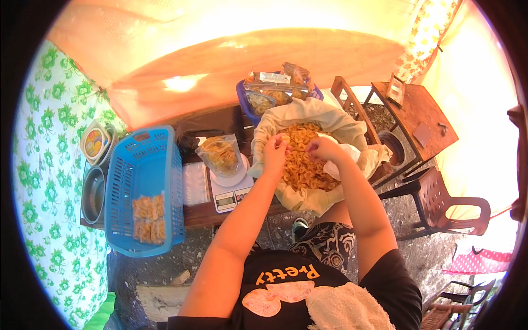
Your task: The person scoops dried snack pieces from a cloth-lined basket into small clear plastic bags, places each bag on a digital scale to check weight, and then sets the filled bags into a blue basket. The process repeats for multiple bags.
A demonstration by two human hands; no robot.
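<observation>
My left hand [276,152] is over the left side of a cloth-lined container of banana chips [307,165], with a single chip [285,139] at its fingertips. Above the right part of the heap is my right hand [324,149], fingers bent downward; whether they pinch a chip is hidden. A pale cloth [303,108] drapes over the container's rim. White plastic or paper [350,152] lies beside my right wrist. Left of my left forearm, an open clear pouch of chips [222,156] rests on a white digital kitchen scale [227,202].
Flat clear bags [195,183] lie between the scale and a blue plastic basket [144,173], which holds several packed chip bags [148,218]. Behind the container, a purple-blue basket [243,99] holds filled pouches. A wooden table [416,111] and brown plastic chair [437,202] stand at right.
</observation>
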